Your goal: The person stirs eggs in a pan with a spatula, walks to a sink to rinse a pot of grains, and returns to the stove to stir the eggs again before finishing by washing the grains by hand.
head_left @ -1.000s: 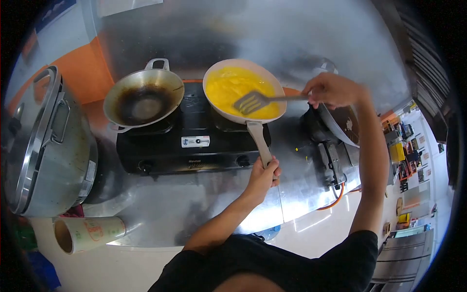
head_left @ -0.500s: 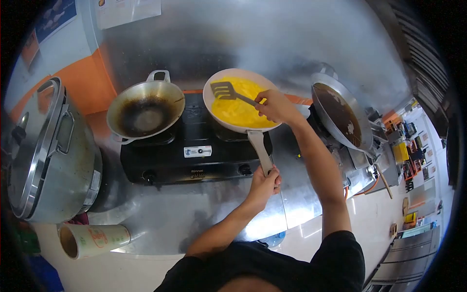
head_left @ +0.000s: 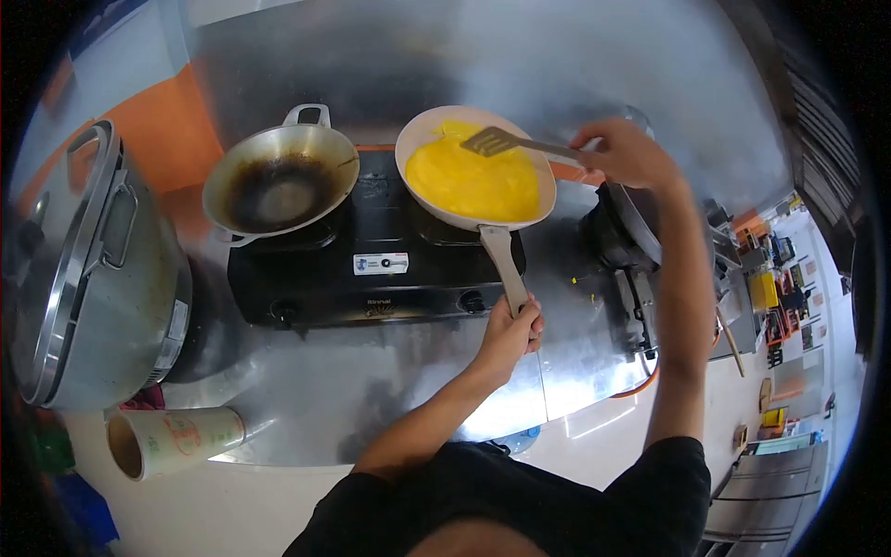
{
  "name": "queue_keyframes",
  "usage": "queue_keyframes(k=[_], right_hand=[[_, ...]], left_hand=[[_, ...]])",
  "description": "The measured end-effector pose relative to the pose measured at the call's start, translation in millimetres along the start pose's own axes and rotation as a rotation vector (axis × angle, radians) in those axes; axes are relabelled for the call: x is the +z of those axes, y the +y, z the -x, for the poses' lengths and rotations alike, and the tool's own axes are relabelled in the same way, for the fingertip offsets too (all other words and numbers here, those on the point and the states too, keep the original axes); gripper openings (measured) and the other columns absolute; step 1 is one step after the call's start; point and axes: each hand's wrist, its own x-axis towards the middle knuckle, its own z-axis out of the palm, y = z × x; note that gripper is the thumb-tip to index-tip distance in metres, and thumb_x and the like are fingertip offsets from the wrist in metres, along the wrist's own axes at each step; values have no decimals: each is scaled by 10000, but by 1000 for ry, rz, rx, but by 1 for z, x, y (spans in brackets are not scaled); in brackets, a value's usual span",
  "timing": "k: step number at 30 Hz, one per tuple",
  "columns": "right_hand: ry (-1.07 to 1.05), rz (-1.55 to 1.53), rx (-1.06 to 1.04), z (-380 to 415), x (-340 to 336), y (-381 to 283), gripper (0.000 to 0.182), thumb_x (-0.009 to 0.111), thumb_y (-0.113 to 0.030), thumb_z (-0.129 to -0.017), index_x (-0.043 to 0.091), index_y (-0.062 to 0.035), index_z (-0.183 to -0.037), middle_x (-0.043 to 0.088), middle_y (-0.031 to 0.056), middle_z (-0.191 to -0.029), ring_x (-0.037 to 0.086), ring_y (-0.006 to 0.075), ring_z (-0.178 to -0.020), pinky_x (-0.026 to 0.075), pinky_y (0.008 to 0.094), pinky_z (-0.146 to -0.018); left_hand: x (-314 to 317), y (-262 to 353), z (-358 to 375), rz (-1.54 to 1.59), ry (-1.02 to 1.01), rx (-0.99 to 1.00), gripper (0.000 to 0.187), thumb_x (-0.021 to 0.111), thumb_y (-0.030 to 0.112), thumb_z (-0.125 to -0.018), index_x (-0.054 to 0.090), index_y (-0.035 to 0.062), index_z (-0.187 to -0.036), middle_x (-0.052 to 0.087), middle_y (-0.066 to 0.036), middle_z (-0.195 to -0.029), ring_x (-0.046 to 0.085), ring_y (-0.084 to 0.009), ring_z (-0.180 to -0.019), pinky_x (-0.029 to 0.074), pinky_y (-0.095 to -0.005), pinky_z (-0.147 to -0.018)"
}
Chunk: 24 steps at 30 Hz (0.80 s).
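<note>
My left hand [head_left: 510, 336] is closed around the handle of a pale frying pan [head_left: 498, 226], which sits over the right burner of a black gas stove [head_left: 376, 292]. Yellow beaten egg [head_left: 473, 186] covers most of the pan floor, and it looks partly set, with pale pan showing along the right and upper left. In my right hand [head_left: 631, 153] is a grey slotted spatula [head_left: 492, 141], gripped by its handle. Its blade is over the far part of the egg, tilted, with the handle reaching out past the pan's right rim.
A scorched wok [head_left: 281, 193] stands on the left burner. Left of the stove is a big lidded metal cooker [head_left: 139, 288], with a paper cup [head_left: 176, 441] near the counter's front edge. A pan of dark liquid [head_left: 640, 218] sits at the right, partly behind my right arm.
My right hand has moved right and slightly up, bringing the spatula from the pan's left side towards its far right. The egg has shifted, baring pan at the edges. My left hand keeps its hold.
</note>
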Motion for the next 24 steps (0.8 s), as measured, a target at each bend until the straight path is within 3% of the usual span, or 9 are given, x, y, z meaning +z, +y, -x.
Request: queue_keyframes(k=[2, 4, 6, 8, 10, 16, 24], right_hand=[[-49, 20, -14, 21, -20, -11, 235, 621, -119, -759, 646, 6, -957, 648, 94, -707, 606, 128, -598, 487, 279, -594], [-110, 232, -131, 40, -28, -24, 230, 635, -107, -757, 653, -8, -964, 657, 93, -729, 626, 141, -629, 486, 276, -602], [-218, 216, -53, 43, -14, -32, 230, 654, -121, -753, 662, -24, -962, 658, 95, -742, 633, 186, -672, 481, 309, -637], [-134, 351, -383, 46, 14, -29, 233, 650, -119, -756, 663, -38, -974, 656, 126, -791, 633, 262, -738, 477, 362, -708], [-156, 452, -214, 38, 43, -38, 228, 622, -111, -760, 656, -38, -973, 644, 161, -846, 614, 323, -796, 460, 406, -782], [-22, 381, -255, 10, 83, -46, 194, 557, -77, -760, 655, -31, -922, 635, 193, -830, 610, 342, -824, 472, 423, -765], [88, 362, -258, -49, 105, -31, 204, 552, -98, -790, 645, -33, -960, 640, 200, -840, 628, 330, -767, 489, 405, -710]], left_hand=[[0, -1, -1, 14, -13, 7, 117, 492, 121, -898, 383, 96, -933, 439, -11, -675, 382, -66, -518, 287, -224, -413], [-1, -2, -1, 17, -11, -2, 123, 495, 112, -893, 381, 98, -936, 439, -4, -720, 405, -63, -554, 290, -223, -415], [-2, -3, -2, 19, -10, -9, 126, 496, 110, -892, 378, 101, -937, 437, -2, -736, 411, -63, -566, 292, -223, -417], [-2, -2, -2, 18, -9, -11, 130, 497, 108, -892, 376, 104, -938, 436, 0, -752, 418, -63, -577, 294, -224, -418], [-1, 1, 0, -7, -14, -15, 131, 497, 112, -894, 374, 108, -940, 436, 1, -749, 417, -62, -577, 299, -223, -420], [-1, 1, 0, -28, -8, -6, 131, 500, 114, -896, 377, 114, -938, 436, 2, -743, 413, -65, -567, 295, -221, -420], [-1, 1, 2, -1, -22, -3, 133, 502, 127, -897, 375, 121, -939, 435, -4, -726, 408, -62, -566, 292, -225, -418]])
